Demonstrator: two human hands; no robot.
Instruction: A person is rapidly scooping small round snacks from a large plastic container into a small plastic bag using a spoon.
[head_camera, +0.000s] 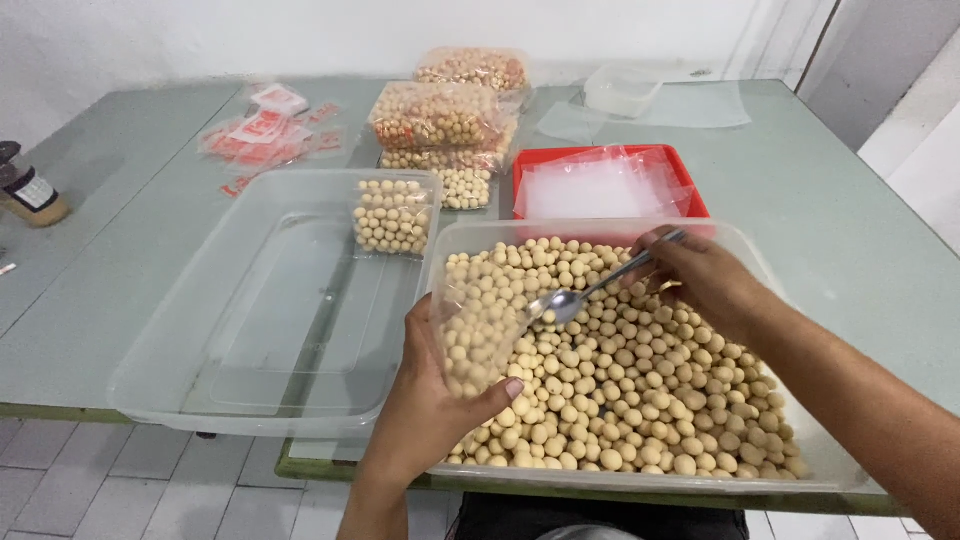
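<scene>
Halfway-ish: left hand (425, 400) grips a part-filled bag (478, 325) at frame centre, right hand (700, 275) pinches a spoon (590, 290) at its mouth. Filled bags (440, 115) sit upper centre; the tub (800, 440) is loaded with balls (640, 390).

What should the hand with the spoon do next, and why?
Probably tip the spoon so its load drops into the clear bag. The right hand has its bowl at the bag's open mouth, the left hand holds the bag over the tub of small round balls.
</scene>
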